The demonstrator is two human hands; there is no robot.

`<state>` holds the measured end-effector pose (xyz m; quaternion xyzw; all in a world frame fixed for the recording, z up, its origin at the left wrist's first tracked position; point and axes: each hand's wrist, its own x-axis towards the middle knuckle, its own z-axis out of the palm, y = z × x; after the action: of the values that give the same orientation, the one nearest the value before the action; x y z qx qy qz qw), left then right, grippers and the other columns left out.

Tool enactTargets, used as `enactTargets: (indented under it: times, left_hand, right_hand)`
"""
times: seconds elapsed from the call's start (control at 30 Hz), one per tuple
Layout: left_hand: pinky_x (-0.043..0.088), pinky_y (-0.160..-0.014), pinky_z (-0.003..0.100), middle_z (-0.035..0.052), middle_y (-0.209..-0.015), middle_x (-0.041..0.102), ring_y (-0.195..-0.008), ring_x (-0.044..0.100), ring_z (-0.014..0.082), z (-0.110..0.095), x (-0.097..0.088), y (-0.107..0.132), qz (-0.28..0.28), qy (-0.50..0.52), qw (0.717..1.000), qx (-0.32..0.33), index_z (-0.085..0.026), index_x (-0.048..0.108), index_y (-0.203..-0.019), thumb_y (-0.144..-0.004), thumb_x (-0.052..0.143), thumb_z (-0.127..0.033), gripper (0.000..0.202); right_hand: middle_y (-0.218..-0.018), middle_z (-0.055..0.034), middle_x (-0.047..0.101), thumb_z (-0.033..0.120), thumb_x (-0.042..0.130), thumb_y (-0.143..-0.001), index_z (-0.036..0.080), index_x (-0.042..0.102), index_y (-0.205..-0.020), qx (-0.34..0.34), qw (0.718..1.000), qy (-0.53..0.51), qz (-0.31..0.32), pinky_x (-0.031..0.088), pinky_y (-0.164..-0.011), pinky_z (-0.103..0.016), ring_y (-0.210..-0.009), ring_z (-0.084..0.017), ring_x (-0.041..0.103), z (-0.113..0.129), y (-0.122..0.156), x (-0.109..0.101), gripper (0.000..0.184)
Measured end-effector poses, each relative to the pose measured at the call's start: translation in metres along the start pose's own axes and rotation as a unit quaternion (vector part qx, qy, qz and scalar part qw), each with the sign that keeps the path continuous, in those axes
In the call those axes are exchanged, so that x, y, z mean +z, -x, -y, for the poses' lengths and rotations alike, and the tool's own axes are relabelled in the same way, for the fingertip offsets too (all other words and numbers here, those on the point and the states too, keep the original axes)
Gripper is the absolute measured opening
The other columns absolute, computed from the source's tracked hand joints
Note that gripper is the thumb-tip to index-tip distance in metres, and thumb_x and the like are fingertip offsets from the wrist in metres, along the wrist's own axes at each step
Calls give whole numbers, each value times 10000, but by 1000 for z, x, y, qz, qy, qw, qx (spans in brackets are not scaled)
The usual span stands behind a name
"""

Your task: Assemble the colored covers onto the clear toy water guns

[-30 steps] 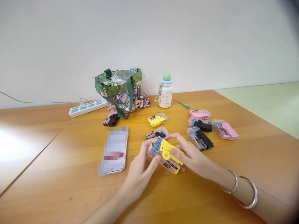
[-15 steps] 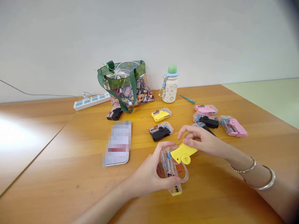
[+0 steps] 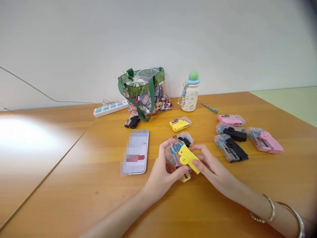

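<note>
A toy water gun (image 3: 184,160) with a clear body and a yellow folding cover is held above the table between both hands. My left hand (image 3: 162,170) is closed around the clear body, thumb on its near side. With thumb and fingers my right hand (image 3: 210,165) grips the end of the yellow cover, which lies across the body and hides the trigger. Just behind it lies a black-and-clear water gun (image 3: 186,138), partly covered by my left hand and the held one. A yellow-and-clear water gun (image 3: 180,124) sits farther back.
Black water guns (image 3: 234,150) and pink ones (image 3: 269,140) lie at right, another black one (image 3: 132,121) at left. A phone (image 3: 136,153) rests left of my hands. Behind stand a bag (image 3: 146,96), a bottle (image 3: 190,96), a power strip (image 3: 111,108) and a screwdriver (image 3: 210,108).
The yellow cover has swung down alongside the clear body, covering the trigger and its guard. My right hand has come down with it. The view has shifted, so the table things appear farther right.
</note>
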<state>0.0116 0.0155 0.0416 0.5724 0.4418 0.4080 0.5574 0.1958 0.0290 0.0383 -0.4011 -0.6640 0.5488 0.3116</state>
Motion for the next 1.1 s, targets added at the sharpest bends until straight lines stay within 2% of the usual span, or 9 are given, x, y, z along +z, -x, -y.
enactTargets:
  times: [0.17,0.33,0.43,0.5,0.57,0.7,0.9,1.0,1.1]
  left_hand:
    - [499,-686,263,43,-1063,565,-823,583,159,4,1,1,6,-12,1000,7,-278,229,-1273,-829,618,-337,593]
    - [489,-680,270,44,-1029,581,-857,587,183,10,1,2,3,-45,999,-17,-269,216,-1283,-826,604,-271,598]
    - [481,-637,262,38,-1005,587,-805,581,174,13,1,2,-5,-53,998,-24,-271,220,-1278,-824,601,-266,593]
    - [477,-619,261,33,-989,592,-757,577,162,14,1,1,-11,-64,997,-33,-274,221,-1284,-825,598,-269,595]
    - [480,-614,263,32,-979,600,-737,580,160,13,1,0,-5,-69,997,-42,-276,215,-1292,-825,597,-278,604]
    - [494,-685,294,49,-1044,606,-858,608,201,11,-2,0,26,-75,996,-40,-284,213,-1303,-817,614,-313,630]
    - [466,-830,325,57,-1159,567,-955,587,199,1,-6,1,90,-71,993,-22,-279,257,-1278,-828,608,-319,572]
    - [478,-764,299,53,-1104,579,-873,591,181,-5,-6,2,117,-48,991,-35,-275,254,-1283,-853,567,-315,533]
    - [471,-731,295,49,-1080,590,-835,590,183,-6,-3,3,153,-67,985,-39,-273,267,-1273,-840,578,-299,533]
  right_hand:
    - [-1259,-149,551,431,342,-954,217,256,-1295,-18,999,33,10,445,-959,-436,-1110,-232,571,0,5,4,412]
    - [-1548,-118,119,388,378,-952,243,26,-1441,-44,994,77,56,251,-1121,-452,-1411,-215,160,-3,12,9,619]
    - [-1564,-96,21,368,392,-951,258,-76,-1456,-42,993,77,77,203,-1137,-449,-1425,-203,66,-7,15,12,698]
    - [-1557,-109,68,345,397,-950,258,-62,-1460,-42,994,74,64,215,-1130,-460,-1418,-213,118,-8,13,12,691]
    - [-1512,-141,225,328,424,-941,249,-28,-1459,-39,995,69,55,279,-1100,-469,-1373,-230,268,-7,10,9,692]
    - [-1170,-112,599,302,573,-865,230,8,-1447,4,992,56,112,446,-954,-440,-1099,-236,574,3,3,-5,814]
    - [-971,-22,666,245,642,-789,261,204,-1398,43,980,47,189,502,-787,-340,-875,-185,638,12,-2,-37,750]
    - [-773,28,631,275,608,-803,247,306,-1322,35,994,38,94,495,-650,-285,-653,-132,593,10,-8,-58,601]
    - [-551,72,487,341,501,-875,214,416,-1186,-34,999,15,-27,470,-615,-295,-556,-135,524,9,-14,-69,347]
